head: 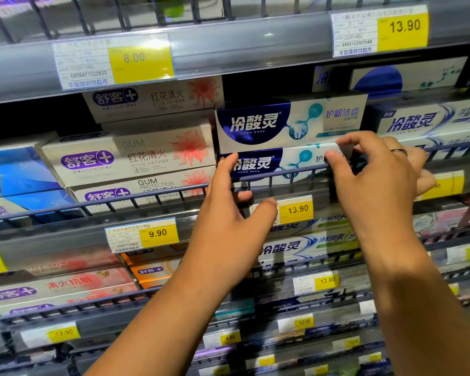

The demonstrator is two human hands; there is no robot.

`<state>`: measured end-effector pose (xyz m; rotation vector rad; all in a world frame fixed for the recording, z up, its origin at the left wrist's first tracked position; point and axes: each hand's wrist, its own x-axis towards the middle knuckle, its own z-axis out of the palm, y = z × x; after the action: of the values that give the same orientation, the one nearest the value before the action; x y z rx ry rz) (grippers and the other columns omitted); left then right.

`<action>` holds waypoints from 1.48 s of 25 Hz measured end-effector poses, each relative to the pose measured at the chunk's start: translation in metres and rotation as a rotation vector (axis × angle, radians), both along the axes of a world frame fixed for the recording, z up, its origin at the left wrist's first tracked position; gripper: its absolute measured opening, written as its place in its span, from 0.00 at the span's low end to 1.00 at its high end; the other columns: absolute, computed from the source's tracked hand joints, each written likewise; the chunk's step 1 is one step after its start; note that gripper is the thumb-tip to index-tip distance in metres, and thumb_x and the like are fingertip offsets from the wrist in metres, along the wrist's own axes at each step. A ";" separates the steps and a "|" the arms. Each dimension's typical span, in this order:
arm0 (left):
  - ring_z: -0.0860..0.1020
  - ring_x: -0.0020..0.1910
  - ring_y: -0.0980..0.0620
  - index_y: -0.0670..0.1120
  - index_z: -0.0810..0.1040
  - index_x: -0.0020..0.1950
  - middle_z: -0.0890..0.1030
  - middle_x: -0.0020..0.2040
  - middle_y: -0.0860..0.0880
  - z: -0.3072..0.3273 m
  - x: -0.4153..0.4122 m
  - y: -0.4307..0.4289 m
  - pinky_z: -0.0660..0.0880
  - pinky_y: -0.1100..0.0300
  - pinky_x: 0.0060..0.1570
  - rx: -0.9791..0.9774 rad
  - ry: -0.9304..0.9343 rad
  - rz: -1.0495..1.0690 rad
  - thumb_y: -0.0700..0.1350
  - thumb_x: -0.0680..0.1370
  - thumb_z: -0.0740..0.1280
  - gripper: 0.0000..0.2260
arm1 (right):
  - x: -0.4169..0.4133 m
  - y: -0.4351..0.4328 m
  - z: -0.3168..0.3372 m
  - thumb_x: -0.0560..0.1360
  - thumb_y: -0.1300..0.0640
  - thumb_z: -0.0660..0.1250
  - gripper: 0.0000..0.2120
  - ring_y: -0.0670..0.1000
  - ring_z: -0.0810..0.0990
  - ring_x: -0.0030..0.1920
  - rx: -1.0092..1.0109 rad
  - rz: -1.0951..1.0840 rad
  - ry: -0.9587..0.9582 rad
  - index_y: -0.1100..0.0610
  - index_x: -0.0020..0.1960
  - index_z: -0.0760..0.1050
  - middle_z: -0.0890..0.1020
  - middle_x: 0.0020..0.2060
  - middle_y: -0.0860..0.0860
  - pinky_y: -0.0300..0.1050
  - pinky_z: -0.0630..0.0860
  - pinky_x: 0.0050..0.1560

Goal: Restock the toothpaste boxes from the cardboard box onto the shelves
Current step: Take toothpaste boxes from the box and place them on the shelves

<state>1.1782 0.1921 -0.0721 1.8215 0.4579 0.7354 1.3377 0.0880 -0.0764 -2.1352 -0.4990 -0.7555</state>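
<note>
Seen on my feed, item by item.
Shelves [255, 42]: grey metal tiers, one under another, filling the whole view.
Wire rail [92, 204]: dark blue with short uprights, along the middle tier's front; similar rails on the tiers below.
Price strip [215, 54]: clear glossy plastic on the top tier's edge, with a pale glint of light [268, 34].
Price labels, white and yellow: 8.00 label [114, 62], upper 13.90 label [380, 31], 9.90 label [143, 236], middle 13.90 label [296, 210], 12.90 label [63, 333].
Recess under the top tier: dark.
</note>
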 end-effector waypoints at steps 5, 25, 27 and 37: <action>0.75 0.58 0.57 0.66 0.60 0.71 0.75 0.59 0.53 -0.003 0.000 0.002 0.73 0.58 0.56 0.015 0.004 0.006 0.54 0.70 0.67 0.31 | 0.006 0.000 0.001 0.75 0.44 0.64 0.09 0.58 0.67 0.60 0.010 -0.025 -0.020 0.46 0.52 0.76 0.80 0.51 0.48 0.55 0.59 0.53; 0.79 0.45 0.65 0.65 0.63 0.70 0.81 0.52 0.51 0.002 0.002 -0.004 0.73 0.74 0.40 -0.035 -0.019 0.027 0.46 0.75 0.68 0.28 | 0.011 -0.007 -0.004 0.77 0.51 0.63 0.09 0.58 0.67 0.61 0.065 0.050 -0.002 0.48 0.55 0.78 0.79 0.52 0.50 0.53 0.60 0.55; 0.79 0.45 0.63 0.66 0.64 0.68 0.82 0.52 0.51 0.001 0.001 -0.005 0.74 0.69 0.42 -0.056 -0.048 0.023 0.46 0.75 0.68 0.26 | 0.011 -0.007 -0.004 0.76 0.51 0.64 0.09 0.58 0.68 0.61 0.064 0.051 -0.003 0.48 0.56 0.78 0.79 0.52 0.51 0.53 0.60 0.55; 0.77 0.54 0.66 0.63 0.65 0.70 0.77 0.53 0.63 -0.003 -0.005 -0.013 0.73 0.69 0.49 -0.028 -0.127 0.051 0.48 0.75 0.69 0.27 | 0.005 -0.009 -0.003 0.75 0.50 0.66 0.09 0.57 0.67 0.62 0.116 0.075 0.060 0.46 0.55 0.76 0.76 0.56 0.49 0.49 0.57 0.54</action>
<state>1.1734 0.1793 -0.0747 1.7308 0.4302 0.8706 1.3432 0.0795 -0.0799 -2.0143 -0.4887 -0.6603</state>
